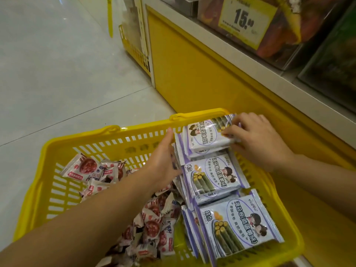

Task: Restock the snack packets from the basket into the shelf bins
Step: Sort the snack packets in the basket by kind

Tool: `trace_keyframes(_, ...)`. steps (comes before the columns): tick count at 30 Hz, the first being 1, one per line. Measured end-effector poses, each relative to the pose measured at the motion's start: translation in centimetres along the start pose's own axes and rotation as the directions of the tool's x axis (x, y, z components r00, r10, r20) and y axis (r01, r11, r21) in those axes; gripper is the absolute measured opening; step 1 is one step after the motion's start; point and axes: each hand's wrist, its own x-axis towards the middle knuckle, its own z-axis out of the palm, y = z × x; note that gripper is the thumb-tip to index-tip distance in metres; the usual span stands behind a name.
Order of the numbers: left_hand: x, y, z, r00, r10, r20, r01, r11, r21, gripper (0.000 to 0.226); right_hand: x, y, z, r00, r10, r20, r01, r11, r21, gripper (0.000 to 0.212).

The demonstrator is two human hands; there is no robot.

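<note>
While the yellow basket [77, 139] is this full, the job looks barely begun. The right hand [258, 139] pinches the far purple packet [206, 135] by its right edge, at the far right of the basket. The left hand [163, 160] is flat with straight fingers, pressing the left side of the purple pile [212, 176] (it holds nothing). The near left is heaped with red packets [150, 228]. The shelf bins [289, 35] sit up on the far right, so nearly every packet is left to move.

The yellow slotted basket [57, 182] carries 3 piles of purple-and-white seaweed-roll packets [212, 176] in a row along its right side and a loose heap of small red-and-white packets [152, 228] on its left, while a second yellow basket [133, 47] stands farther off on the pale tiled floor [48, 74].
</note>
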Motion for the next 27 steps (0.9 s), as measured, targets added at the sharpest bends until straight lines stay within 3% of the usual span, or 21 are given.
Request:
trace_keyframes(1, -0.1, -0.4, 0.4, 0.999, -0.031, 0.022, 0.029, 0.998, 0.06, 0.047, 0.2, -0.3, -0.1, 0.998, 0.006, 0.057, -0.004, 1.0, -0.025, 0.039)
trace_keyframes(4, 0.7, -2.2, 1.7, 0.999, -0.025, -0.048, 0.035, 0.973, 0.226, 0.081, 0.2, -0.7, -0.7, 0.989, 0.016, 0.148, -0.011, 0.999, -0.033, 0.048)
trace_keyframes(8, 1.6, -3.8, 2.3, 0.976, 0.125, -0.179, -0.075, 0.961, 0.265, 0.081, -0.4, -1.3, -0.4, 0.978, -0.053, 0.199, 0.046, 0.998, 0.042, 0.022)
trace_keyframes(10, 2.0, -3.9, 2.0, 0.957, 0.136, -0.257, -0.088, 0.978, 0.191, 0.078, -0.4, -2.0, -0.1, 0.972, -0.079, 0.22, 0.074, 0.997, 0.032, 0.019)
trace_keyframes(14, 2.2, -3.8, 2.3, 0.993, 0.07, -0.096, -0.064, 0.996, 0.061, 0.077, 0.6, -2.3, -0.1, 0.97, -0.042, 0.238, 0.029, 0.998, 0.061, 0.02)
trace_keyframes(16, 2.0, -3.4, 1.9, 0.998, 0.053, -0.018, -0.05, 0.99, 0.134, 0.075, 0.6, -1.8, 0.0, 0.961, 0.009, 0.277, -0.022, 0.999, 0.044, 0.033)
trace_keyframes(17, 1.8, -3.1, 1.3, 0.998, 0.056, 0.009, -0.057, 0.966, 0.251, 0.07, 0.5, -1.9, -0.2, 0.958, 0.021, 0.286, -0.031, 0.999, 0.029, 0.04)
trace_keyframes(20, 1.0, -1.9, -1.0, 0.995, 0.096, 0.028, -0.096, 0.852, 0.515, 0.052, 0.6, -3.5, -1.1, 0.963, -0.043, 0.265, 0.039, 0.999, 0.019, 0.049)
trace_keyframes(24, 0.1, -0.9, -4.6, 0.994, 0.11, 0.026, -0.091, 0.642, 0.761, 0.056, 1.9, -6.7, -1.1, 0.951, -0.263, 0.161, 0.252, 0.964, 0.087, 0.042)
trace_keyframes(25, -0.3, -0.9, -5.6, 0.991, 0.126, 0.043, -0.106, 0.552, 0.827, 0.052, 2.3, -7.6, -0.9, 0.942, -0.3, 0.153, 0.288, 0.953, 0.092, 0.042)
trace_keyframes(27, -1.2, -1.4, -7.4, 0.982, 0.15, 0.116, -0.154, 0.271, 0.95, 0.043, 3.2, -9.2, -0.3, 0.917, -0.359, 0.175, 0.35, 0.933, 0.082, 0.045)
